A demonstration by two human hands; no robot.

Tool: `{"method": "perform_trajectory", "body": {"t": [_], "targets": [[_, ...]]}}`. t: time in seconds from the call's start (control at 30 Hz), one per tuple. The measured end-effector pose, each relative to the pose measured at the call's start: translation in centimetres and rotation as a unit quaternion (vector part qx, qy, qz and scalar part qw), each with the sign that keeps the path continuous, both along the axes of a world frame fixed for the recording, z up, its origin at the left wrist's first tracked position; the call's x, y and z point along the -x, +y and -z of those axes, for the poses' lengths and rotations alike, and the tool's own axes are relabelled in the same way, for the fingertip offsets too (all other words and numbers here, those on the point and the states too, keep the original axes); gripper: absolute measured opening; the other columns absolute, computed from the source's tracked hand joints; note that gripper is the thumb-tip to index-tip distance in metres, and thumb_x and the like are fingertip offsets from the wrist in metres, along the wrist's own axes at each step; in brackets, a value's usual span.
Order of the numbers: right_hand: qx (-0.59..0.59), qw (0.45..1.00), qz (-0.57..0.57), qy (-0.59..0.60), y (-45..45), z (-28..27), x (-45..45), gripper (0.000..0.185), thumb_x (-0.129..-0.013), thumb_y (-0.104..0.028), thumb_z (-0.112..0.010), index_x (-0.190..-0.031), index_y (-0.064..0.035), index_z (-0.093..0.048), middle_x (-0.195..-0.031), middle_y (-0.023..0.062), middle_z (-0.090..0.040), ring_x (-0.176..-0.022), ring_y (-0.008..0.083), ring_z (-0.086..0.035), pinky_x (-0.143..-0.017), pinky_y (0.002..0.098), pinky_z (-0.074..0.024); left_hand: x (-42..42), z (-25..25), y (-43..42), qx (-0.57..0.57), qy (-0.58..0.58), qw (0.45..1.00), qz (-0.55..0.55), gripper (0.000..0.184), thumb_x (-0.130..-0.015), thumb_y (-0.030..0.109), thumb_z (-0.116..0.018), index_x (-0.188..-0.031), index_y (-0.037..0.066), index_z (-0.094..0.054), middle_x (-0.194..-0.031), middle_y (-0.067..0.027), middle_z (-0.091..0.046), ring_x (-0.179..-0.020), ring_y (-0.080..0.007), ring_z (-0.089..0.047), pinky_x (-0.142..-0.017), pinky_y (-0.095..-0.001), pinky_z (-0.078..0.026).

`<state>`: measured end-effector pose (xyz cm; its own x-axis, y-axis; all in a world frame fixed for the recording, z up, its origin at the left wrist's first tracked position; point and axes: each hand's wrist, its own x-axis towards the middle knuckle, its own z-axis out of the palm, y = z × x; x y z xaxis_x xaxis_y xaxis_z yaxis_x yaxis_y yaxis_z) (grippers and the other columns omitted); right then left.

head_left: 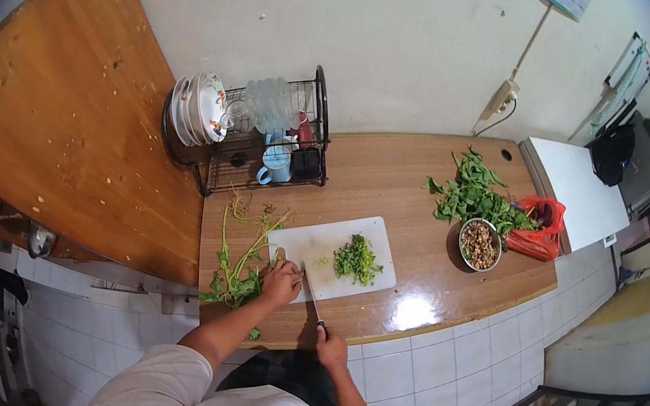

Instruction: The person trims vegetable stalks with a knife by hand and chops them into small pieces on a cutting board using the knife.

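My right hand (332, 348) grips a kitchen knife (314, 294) by its dark handle, the blade lying over the white cutting board (301, 241). Close to the blade, my left hand (282, 283) rests on the board's left part with its fingers curled together; what is under them is hidden. A heap of chopped greens (357, 259) sits on the board's right half, with a few small bits nearer the blade. Left of the board lie long leafy stems (226, 266) with roots at the far end, their leaves beside my left wrist.
A black dish rack (319, 123) with plates (204, 109), glasses and a blue mug (275, 164) stands at the back left. Farther right are a metal bowl (480, 246) of brown pieces, leafy greens (472, 192) and a red plastic bag (538, 237). A wooden panel (73, 101) rises on the left.
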<state>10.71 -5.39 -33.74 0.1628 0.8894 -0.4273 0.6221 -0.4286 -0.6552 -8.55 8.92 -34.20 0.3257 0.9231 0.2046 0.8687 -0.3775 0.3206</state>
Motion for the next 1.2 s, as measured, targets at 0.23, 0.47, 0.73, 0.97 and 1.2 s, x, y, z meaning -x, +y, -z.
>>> {"method": "perform_trajectory", "body": {"t": [0.23,0.47,0.73,0.97,1.2], "targets": [[0.0,1.0,0.015,-0.007,2.2,-1.0,-0.5,0.05,-0.1,-0.051,-0.046,-0.11,-0.0061,-0.065,-0.093,0.0297,-0.068,-0.093,0.05,-0.064,-0.083,0.0559,-0.0511,-0.8,1.7,0.4,0.031,-0.004,0.999,-0.04,0.022,-0.082,0.014,-0.068,-0.1,0.021,-0.079,-0.097,0.0002,-0.067,-0.099,-0.0239,-0.059,-0.086,-0.0397,-0.051],[-0.001,0.999,-0.016,0.052,1.1,-0.8,-2.2,0.047,-0.099,-0.046,-0.052,-0.1,-0.0018,-0.067,-0.093,0.0288,-0.068,-0.093,0.048,-0.065,-0.081,0.0529,-0.0507,-1.4,1.4,0.9,0.145,-0.078,0.973,-0.165,0.015,-0.082,0.015,-0.072,-0.09,0.023,-0.081,-0.091,0.0009,-0.073,-0.096,-0.0268,-0.064,-0.093,-0.04,-0.051],[-0.028,0.997,-0.041,0.061,1.1,1.2,-2.4,0.046,-0.099,-0.046,-0.051,-0.102,-0.0023,-0.067,-0.092,0.0293,-0.067,-0.093,0.0489,-0.064,-0.082,0.0532,-0.0501,-1.1,2.0,0.9,0.07,-0.097,0.979,-0.166,0.008,-0.076,0.018,-0.077,-0.083,0.018,-0.081,-0.086,-0.0011,-0.074,-0.088,-0.0282,-0.064,-0.091,-0.0429,-0.05],[0.034,0.996,-0.071,0.042,1.7,0.0,-2.5,0.047,-0.1,-0.048,-0.047,-0.114,-0.0073,-0.067,-0.1,0.0298,-0.068,-0.099,0.0494,-0.064,-0.087,0.0549,-0.0503,-0.7,2.9,1.0,0.064,-0.077,0.979,-0.179,0.008,-0.073,0.021,-0.08,-0.081,0.02,-0.081,-0.083,-0.0019,-0.074,-0.087,-0.0269,-0.064,-0.086,-0.0415,-0.05],[-0.012,0.999,-0.019,0.03,4.1,-0.8,-1.9,0.047,-0.1,-0.048,-0.048,-0.106,-0.0054,-0.067,-0.094,0.0281,-0.068,-0.094,0.0488,-0.064,-0.083,0.0554,-0.0501,-1.3,1.7,1.0,0.076,-0.062,0.979,-0.181,0.006,-0.073,0.022,-0.08,-0.079,0.021,-0.08,-0.078,-0.0005,-0.073,-0.082,-0.0257,-0.064,-0.081,-0.039,-0.051]]}}
